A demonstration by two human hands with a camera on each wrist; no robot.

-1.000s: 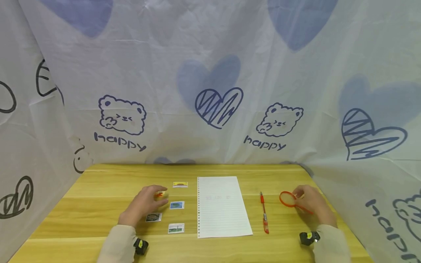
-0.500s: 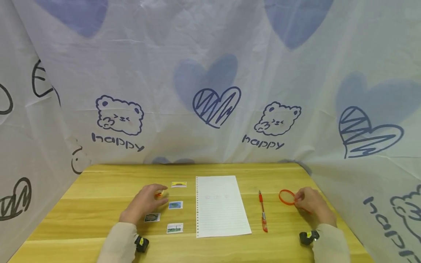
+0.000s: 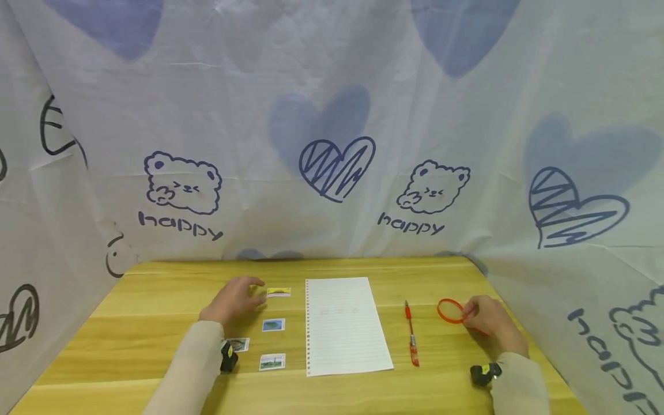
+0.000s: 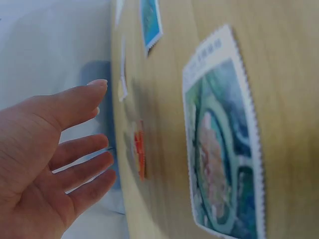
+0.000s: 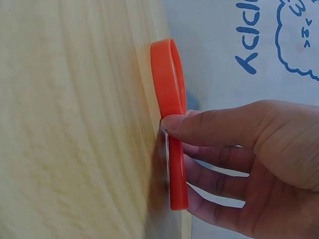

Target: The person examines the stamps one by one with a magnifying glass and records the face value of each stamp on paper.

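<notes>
My left hand (image 3: 236,300) hovers over the left side of the table, beside a yellow stamp (image 3: 278,292). In the left wrist view its fingers are loosely bent, with nothing between them. A red-and-yellow stamp (image 4: 140,152) lies on the wood beyond those fingertips; the hand covers it in the head view. Nearer the left wrist is a stamp with an oval building (image 4: 219,144). A blue stamp (image 3: 273,325) and a green landscape stamp (image 3: 272,362) lie to its right. My right hand (image 3: 487,318) pinches a red-orange magnifying glass (image 5: 167,77) where handle meets ring, close over the table.
A lined sheet of paper (image 3: 346,328) with faint writing near its top lies mid-table. Right of it is a red pen (image 3: 411,334). A white cloth (image 3: 259,230) with hearts and bears hangs behind and along the sides of the wooden table (image 3: 363,397).
My left hand has moved slightly forward and right; the red-and-yellow stamp once seen between thumb and fingers is now hidden beneath it. My right hand keeps holding the magnifying glass nearly still.
</notes>
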